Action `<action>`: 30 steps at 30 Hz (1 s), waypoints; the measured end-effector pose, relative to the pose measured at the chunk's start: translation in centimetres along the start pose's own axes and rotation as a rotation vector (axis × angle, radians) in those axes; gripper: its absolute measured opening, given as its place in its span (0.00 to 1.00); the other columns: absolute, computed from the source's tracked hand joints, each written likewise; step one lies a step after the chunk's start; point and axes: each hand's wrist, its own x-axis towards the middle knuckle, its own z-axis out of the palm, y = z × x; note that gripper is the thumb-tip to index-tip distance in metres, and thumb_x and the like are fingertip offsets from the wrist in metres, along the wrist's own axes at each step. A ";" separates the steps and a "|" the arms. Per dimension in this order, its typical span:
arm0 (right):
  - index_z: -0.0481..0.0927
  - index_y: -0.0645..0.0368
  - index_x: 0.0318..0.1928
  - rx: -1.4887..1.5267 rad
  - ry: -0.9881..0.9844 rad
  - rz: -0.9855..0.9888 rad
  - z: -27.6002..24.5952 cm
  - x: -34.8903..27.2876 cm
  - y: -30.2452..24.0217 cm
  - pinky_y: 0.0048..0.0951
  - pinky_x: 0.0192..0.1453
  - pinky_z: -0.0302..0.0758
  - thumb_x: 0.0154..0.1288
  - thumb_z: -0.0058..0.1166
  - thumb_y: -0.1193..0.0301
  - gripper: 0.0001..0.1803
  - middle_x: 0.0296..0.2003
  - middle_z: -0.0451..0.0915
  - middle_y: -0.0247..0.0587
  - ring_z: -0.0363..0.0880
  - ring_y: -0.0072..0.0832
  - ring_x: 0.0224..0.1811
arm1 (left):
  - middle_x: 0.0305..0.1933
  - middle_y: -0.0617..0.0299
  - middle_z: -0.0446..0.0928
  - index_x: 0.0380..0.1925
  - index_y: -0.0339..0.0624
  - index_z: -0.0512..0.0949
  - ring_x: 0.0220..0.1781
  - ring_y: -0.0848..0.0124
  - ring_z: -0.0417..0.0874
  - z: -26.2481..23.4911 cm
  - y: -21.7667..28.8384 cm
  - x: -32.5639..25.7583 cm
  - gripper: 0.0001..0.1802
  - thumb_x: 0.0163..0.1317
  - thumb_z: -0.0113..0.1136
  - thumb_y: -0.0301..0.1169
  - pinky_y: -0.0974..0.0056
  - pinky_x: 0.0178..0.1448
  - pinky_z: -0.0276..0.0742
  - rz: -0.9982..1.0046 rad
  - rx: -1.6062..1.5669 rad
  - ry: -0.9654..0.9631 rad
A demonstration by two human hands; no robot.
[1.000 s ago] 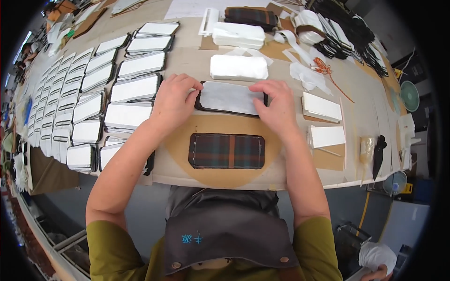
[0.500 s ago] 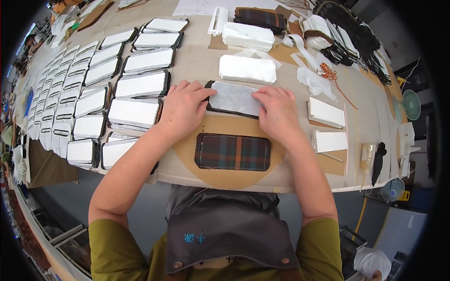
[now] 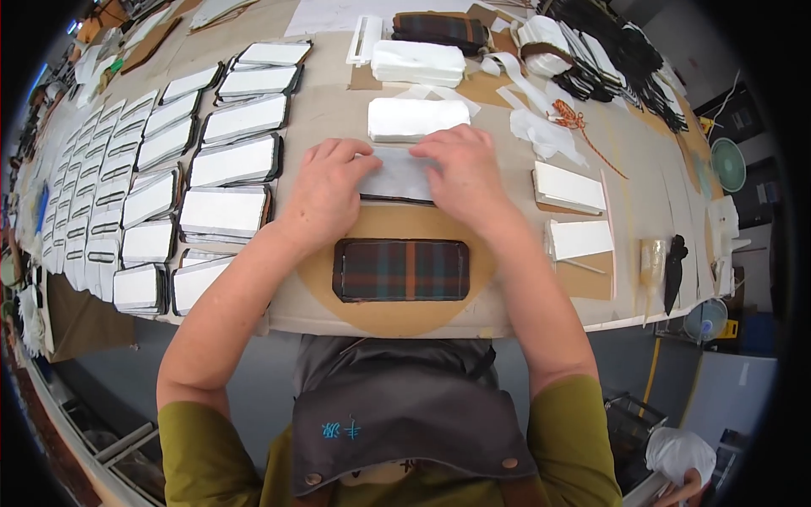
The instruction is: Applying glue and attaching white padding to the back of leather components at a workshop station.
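A dark-edged rectangular panel topped by a thin whitish sheet (image 3: 395,172) lies flat in front of me. My left hand (image 3: 328,188) covers its left end, fingers bent and closed on the edge. At the opposite end my right hand (image 3: 460,173) has its thumb and fingers curled down onto the sheet. Both hands hide the panel's ends and corners. Closer to me, a plaid fabric panel (image 3: 401,270) with dark borders rests on a round tan board (image 3: 321,291). Just beyond my fingers sits a stack of white padded sheets (image 3: 410,119).
Rows of white-topped, dark-edged panels (image 3: 226,209) fill the table's left side. Farther back are another white stack (image 3: 418,62) and folded plaid pieces (image 3: 439,32). White cards (image 3: 570,188), orange cord (image 3: 568,113) and a glue-like bottle (image 3: 652,266) lie to the right. Someone's arm (image 3: 691,486) shows lower right.
My hands have drawn closer together over the sheet, covering more of the panel's ends. The whole view has shifted slightly. The plaid panel stays put on its board.
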 end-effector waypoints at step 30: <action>0.77 0.62 0.48 0.646 -0.194 0.629 -1.6 -3.9 5.1 0.24 0.42 0.79 0.54 0.67 0.76 0.20 0.39 0.78 0.36 0.78 0.22 0.37 | 0.45 0.56 0.76 0.46 0.40 0.83 0.52 0.56 0.77 5.8 5.4 5.4 0.17 0.56 0.69 0.30 0.55 0.57 0.75 0.184 -0.247 -0.007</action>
